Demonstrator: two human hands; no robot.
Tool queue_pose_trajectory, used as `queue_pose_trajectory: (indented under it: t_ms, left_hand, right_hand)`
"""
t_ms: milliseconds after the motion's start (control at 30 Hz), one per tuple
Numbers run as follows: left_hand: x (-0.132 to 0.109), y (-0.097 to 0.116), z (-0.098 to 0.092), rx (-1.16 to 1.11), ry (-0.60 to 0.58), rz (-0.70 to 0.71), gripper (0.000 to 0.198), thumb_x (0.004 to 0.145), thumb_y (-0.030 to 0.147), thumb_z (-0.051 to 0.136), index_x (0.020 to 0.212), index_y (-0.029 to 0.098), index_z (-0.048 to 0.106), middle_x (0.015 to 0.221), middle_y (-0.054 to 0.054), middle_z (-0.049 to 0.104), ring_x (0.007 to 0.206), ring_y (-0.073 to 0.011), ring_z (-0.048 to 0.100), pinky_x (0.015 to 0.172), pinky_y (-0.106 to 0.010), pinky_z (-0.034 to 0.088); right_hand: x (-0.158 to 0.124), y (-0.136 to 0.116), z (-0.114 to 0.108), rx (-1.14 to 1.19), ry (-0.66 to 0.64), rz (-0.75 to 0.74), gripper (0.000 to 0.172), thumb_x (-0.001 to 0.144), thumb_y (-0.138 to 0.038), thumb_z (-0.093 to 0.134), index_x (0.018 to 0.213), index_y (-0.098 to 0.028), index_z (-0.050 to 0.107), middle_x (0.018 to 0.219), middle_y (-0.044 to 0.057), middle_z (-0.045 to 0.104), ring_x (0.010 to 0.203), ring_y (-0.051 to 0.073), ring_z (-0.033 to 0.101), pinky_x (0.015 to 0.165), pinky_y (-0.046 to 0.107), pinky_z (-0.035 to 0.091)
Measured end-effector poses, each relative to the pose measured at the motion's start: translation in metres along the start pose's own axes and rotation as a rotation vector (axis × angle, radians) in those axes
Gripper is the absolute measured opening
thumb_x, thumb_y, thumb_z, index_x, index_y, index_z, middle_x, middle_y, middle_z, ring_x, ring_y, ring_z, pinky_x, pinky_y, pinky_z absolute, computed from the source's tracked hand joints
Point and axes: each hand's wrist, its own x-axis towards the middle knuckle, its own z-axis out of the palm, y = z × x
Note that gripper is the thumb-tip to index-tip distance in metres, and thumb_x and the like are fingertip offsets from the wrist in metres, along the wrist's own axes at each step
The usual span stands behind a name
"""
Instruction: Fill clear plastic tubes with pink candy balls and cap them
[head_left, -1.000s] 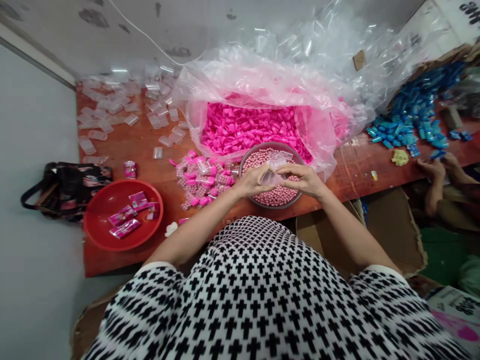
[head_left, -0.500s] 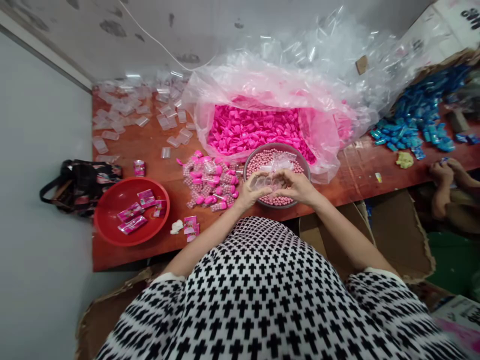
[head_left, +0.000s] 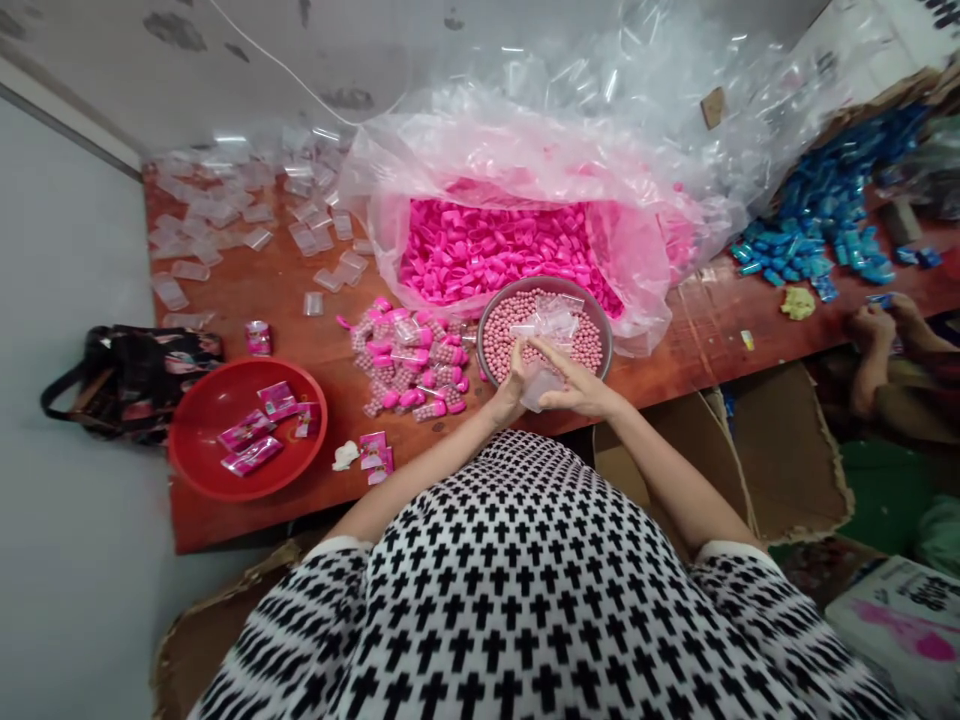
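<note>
Head camera, left to right: a red bowl [head_left: 247, 430] of pink packets sits on the worktop [head_left: 300, 320], then capped tubes [head_left: 409, 365]. Left hand [head_left: 512, 385] and right hand [head_left: 577, 385], close together, both grip one clear tube [head_left: 538, 385] at the near rim of the metal bowl [head_left: 491, 320] of pink beads.
</note>
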Motion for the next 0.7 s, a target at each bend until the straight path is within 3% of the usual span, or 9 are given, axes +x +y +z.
queue_pose_trajectory:
  t_ms: [100,167,333,433,600,700]
  left_hand:
    - [0.000,-0.005,0.000,-0.057,0.002,0.011,0.102,0.063,0.081,0.050,0.145,0.027,0.022,0.135,-0.010,0.049,0.117,-0.0286,0.052,0.099,-0.046,0.044]
    - [0.000,-0.005,-0.003,-0.019,0.032,0.018,0.103,0.064,0.080,0.051,0.147,0.029,0.018,0.138,-0.010,0.045,0.121,-0.0285,0.050,0.102,-0.045,0.041]
    - [-0.006,-0.002,-0.012,0.144,-0.145,0.034,0.130,0.054,0.064,0.075,0.149,0.026,-0.005,0.144,-0.016,0.039,0.132,-0.0319,0.040,0.109,-0.048,0.031]
    - [-0.007,-0.002,-0.011,0.254,-0.146,0.082,0.141,0.048,0.051,0.085,0.147,0.026,-0.012,0.148,-0.017,0.032,0.137,-0.0325,0.031,0.112,-0.049,0.025]
    - [-0.001,-0.004,-0.008,0.259,-0.070,0.142,0.135,0.058,0.049,0.081,0.146,0.024,-0.018,0.142,-0.019,0.041,0.125,-0.0294,0.048,0.105,-0.046,0.038]
    - [0.001,-0.008,-0.009,0.252,-0.054,0.159,0.134,0.058,0.053,0.078,0.145,0.022,-0.020,0.140,-0.021,0.043,0.118,-0.0282,0.054,0.099,-0.044,0.043]
  right_hand:
    - [-0.003,0.006,0.018,0.134,0.057,0.050,0.104,0.066,-0.064,0.069,0.147,-0.023,0.017,0.151,0.014,0.026,0.140,0.028,0.026,0.115,0.046,0.023]
    - [-0.005,0.005,0.022,0.198,0.068,0.069,0.100,0.070,-0.062,0.067,0.146,-0.023,0.016,0.147,0.015,0.032,0.137,0.026,0.033,0.112,0.045,0.028]
    - [-0.003,0.000,0.009,0.097,0.091,0.078,0.093,0.071,-0.051,0.071,0.143,-0.019,0.022,0.133,0.015,0.046,0.124,0.027,0.046,0.109,0.046,0.033]
    - [0.004,0.000,0.007,0.166,0.108,0.074,0.100,0.066,-0.050,0.075,0.144,-0.020,0.018,0.129,0.014,0.049,0.118,0.027,0.051,0.104,0.047,0.039]
    - [0.012,0.004,0.026,0.438,0.299,0.125,0.105,0.059,-0.058,0.076,0.140,-0.022,0.020,0.133,0.014,0.046,0.120,0.027,0.050,0.104,0.045,0.041]
    - [0.008,0.008,0.028,0.389,0.219,0.167,0.099,0.059,-0.052,0.078,0.137,-0.022,0.024,0.136,0.013,0.044,0.123,0.026,0.048,0.106,0.043,0.039]
